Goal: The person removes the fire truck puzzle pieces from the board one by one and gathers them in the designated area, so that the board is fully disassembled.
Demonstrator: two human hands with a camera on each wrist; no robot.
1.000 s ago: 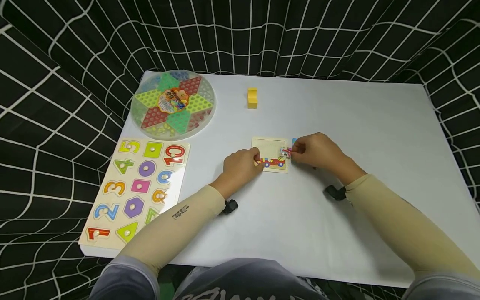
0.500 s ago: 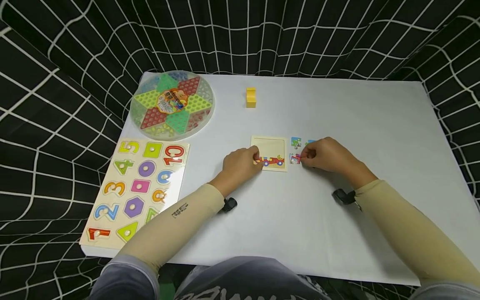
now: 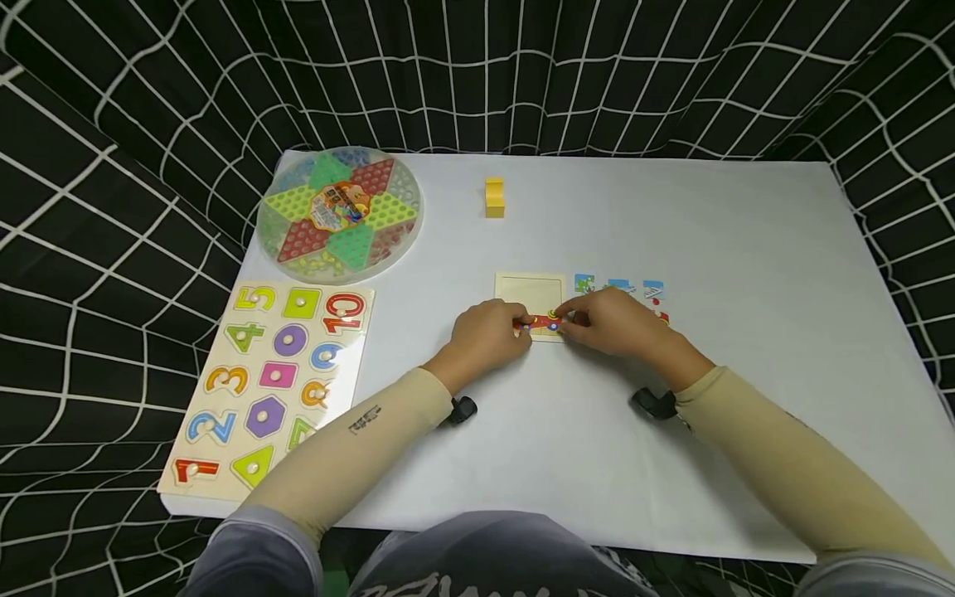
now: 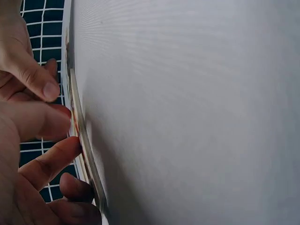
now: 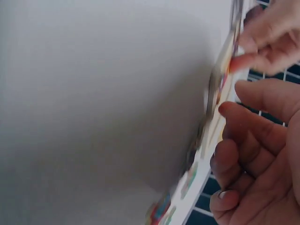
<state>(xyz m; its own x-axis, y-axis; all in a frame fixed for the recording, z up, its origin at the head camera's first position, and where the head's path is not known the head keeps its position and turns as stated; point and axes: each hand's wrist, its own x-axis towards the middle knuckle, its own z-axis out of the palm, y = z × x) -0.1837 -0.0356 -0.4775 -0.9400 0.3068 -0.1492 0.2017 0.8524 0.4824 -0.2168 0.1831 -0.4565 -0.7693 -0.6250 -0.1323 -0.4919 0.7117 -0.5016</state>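
Observation:
A small wooden jigsaw tray (image 3: 530, 288) lies mid-table, with red car pieces (image 3: 548, 322) along its near side. My left hand (image 3: 487, 336) rests at the tray's near left, thumb and index fingertips on the car pieces. In the left wrist view those fingertips touch the tray's face from above. From the other side, my right hand (image 3: 613, 322) touches the car's right end. The right wrist view has a gap between its thumb and index finger (image 5: 248, 123), with nothing held there. Loose jigsaw pieces (image 3: 653, 289) lie to the tray's right, partly behind this hand.
A yellow block (image 3: 495, 198) stands beyond the tray. Back left lies a round Chinese checkers set (image 3: 321, 265); nearer, a wooden number-and-shape puzzle board (image 3: 246, 398) sits under my left forearm. Black cloth with white netting (image 3: 522, 83) encloses the white table (image 3: 709, 232).
My right hand first moved right, setting a pink-and-white piece beside the tray, then came back left onto the car pieces. That piece is now hidden. My left hand shifted slightly over the car.

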